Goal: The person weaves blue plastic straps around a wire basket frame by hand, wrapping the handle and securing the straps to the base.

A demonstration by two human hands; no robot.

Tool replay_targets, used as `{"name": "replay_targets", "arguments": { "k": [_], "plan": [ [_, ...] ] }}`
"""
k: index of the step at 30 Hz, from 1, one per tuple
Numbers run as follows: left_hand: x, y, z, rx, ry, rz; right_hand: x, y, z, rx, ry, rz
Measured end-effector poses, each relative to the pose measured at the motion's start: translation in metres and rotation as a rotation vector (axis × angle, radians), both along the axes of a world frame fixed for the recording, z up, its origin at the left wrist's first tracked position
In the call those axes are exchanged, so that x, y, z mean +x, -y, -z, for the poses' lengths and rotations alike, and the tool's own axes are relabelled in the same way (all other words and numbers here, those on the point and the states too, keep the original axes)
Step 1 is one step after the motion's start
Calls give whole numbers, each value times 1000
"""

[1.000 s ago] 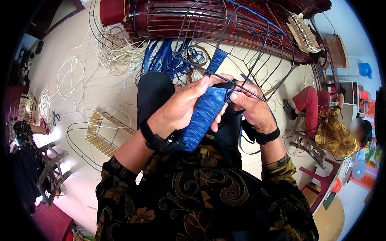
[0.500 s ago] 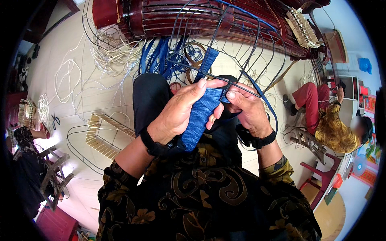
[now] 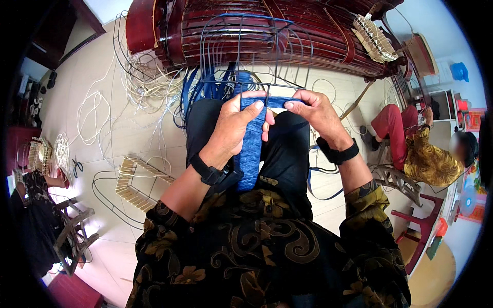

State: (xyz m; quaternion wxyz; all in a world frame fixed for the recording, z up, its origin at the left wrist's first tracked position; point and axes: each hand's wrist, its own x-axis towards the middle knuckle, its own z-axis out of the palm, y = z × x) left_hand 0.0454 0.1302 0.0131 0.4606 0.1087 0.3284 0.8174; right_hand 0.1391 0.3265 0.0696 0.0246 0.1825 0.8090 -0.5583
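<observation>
I look down from my own head through the left of two side-by-side fisheyes, over my patterned shirt (image 3: pixel 267 246) to my left grip (image 3: pixel 231 126) and right grip (image 3: pixel 317 110), which sit close, near the middle. The view runs past my knees (image 3: pixel 204 115) to floor (image 3: pixel 61 102) and dark-red furniture (image 3: pixel 326 38) up top, edges bowing toward the rim.

A home, by the look of its dark red slatted wooden bench (image 3: pixel 328 46) and pale tiled floor (image 3: pixel 69 120), serves as a small craft workshop. Heaps of cream cord (image 3: pixel 149 84) and blue strips (image 3: pixel 192 84) spread below the bench; scissors (image 3: pixel 77 168) and a cream-wrapped frame (image 3: pixel 127 179) lie farther left. A blue-bound wire frame (image 3: pixel 251 149) is in hand at center, with one person in a gold patterned top (image 3: pixel 429 161) seated at right and another in dark clothes (image 3: pixel 38 226) at left.
</observation>
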Motion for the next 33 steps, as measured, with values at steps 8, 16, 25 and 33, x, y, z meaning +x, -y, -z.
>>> {"name": "replay_targets", "arguments": {
  "k": [8, 16, 25, 33],
  "plan": [
    [17, -9, -1, -35, -66, -30, 18, -61, -25, 210, -16, -86],
    [43, -13, -7, -78, -103, -17, 49, -67, -61, 200, 56, -138],
    [62, -4, -3, -36, -76, 24, 102, -21, -68, 62, 24, 130],
    [65, -13, 3, -83, -108, 28, 92, 34, -92, 22, -70, 135]
  ]
}}
